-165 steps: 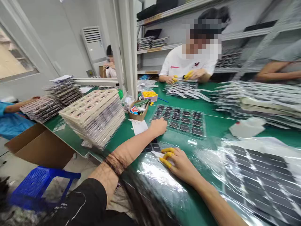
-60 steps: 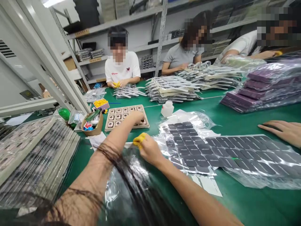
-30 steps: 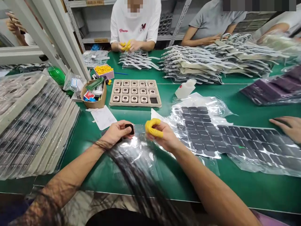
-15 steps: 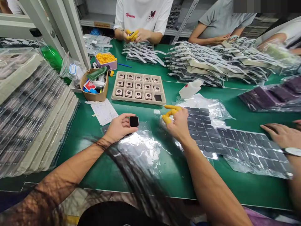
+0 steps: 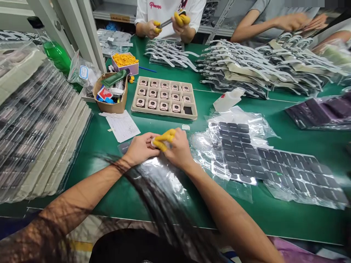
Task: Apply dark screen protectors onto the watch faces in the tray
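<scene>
My left hand [image 5: 140, 148] is closed around a square smartwatch body with a black screen, now almost wholly covered by fingers. Yellow finger cots cover fingertips of my right hand [image 5: 175, 146], which presses over the watch from the right with its fingers drawn together. Something pale shows at those fingertips, but I cannot make out what it is. Below both hands lies a clear plastic sheet [image 5: 167, 179]. Beyond them, a beige tray [image 5: 164, 114] holds several pink-gold watch bodies in compartments, and its near right compartment has no watch in it.
Stacked packed trays [image 5: 41, 128] stand at left. Behind my left hand are a paper slip [image 5: 123, 128], a cardboard box of odds and ends [image 5: 112, 106] and a box of yellow finger cots [image 5: 124, 64]. Dark sticker sheets [image 5: 238, 153] and a white bottle [image 5: 229, 100] lie right; co-workers sit opposite.
My right hand has moved left from the crumpled plastic by the sticker sheets to the watch in my left hand. The co-worker's hand at the right edge has left view.
</scene>
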Demonstrator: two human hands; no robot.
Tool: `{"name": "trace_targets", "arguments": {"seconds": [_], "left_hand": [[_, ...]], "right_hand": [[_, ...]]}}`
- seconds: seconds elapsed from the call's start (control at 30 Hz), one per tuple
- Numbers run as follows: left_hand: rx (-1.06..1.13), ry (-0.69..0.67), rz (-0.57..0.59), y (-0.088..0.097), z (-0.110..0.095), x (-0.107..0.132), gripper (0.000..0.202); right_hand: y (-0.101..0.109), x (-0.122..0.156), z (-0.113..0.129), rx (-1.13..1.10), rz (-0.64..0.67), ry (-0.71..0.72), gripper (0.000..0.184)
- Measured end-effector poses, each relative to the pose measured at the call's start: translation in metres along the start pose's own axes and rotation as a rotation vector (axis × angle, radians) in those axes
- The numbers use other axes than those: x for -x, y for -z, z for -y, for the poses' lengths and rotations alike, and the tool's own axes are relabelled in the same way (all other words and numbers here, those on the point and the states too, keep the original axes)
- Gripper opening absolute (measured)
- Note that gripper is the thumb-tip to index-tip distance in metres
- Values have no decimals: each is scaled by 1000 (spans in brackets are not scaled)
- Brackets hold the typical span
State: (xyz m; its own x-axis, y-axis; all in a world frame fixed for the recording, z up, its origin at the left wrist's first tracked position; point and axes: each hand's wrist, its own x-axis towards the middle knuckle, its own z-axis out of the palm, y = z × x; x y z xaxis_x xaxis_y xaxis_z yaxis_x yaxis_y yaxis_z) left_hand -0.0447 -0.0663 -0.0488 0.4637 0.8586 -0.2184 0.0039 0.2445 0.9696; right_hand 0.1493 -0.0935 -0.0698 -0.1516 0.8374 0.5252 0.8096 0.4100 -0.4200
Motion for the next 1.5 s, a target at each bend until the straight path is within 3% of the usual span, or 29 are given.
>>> {"name": "trace_targets", "arguments": {"seconds": [0.13,0.23,0.33,0.43,0.5,0.53,0.77,0.9,1.0,1.1,1.37,1.5], "left_hand": [[228,14,-61,1,-10,-1,58],[449,-20,-124,10,-20,-4,57],[530,-83,-167,23,-27,-8,58],[494,-124,-226,33,-28,-14,61],[466,-114,-275,35,-26,-16,62],[454,-98,-287,36,-25,-16,61],[211,30,-184,36,-36,-1,56],[98,21,-139,37,-42,8,56],[94,18,-131,37,-41,9,56],[118,12,-151,36,-39,7,60],[100,-62,-148,38,-38,6,66],[78,-62,-142,40,-39,7,66]], "right_hand": [[23,-2,-30,196,-205,-314,32],[45,7,-38,309,-262,-453,35],[45,10,-17,214,-135,-334,33],[24,1,9,-72,241,-43,35],[8,-8,14,-148,453,35,42],[2,-12,14,-152,494,28,45],[-11,-17,3,-170,419,-86,37],[-9,-14,0,-162,435,-17,40],[-7,-12,-8,-111,492,59,53],[-6,-12,-12,-34,480,25,58],[-10,-18,3,-168,424,-95,40],[-8,-17,2,-192,463,-30,50]]}}
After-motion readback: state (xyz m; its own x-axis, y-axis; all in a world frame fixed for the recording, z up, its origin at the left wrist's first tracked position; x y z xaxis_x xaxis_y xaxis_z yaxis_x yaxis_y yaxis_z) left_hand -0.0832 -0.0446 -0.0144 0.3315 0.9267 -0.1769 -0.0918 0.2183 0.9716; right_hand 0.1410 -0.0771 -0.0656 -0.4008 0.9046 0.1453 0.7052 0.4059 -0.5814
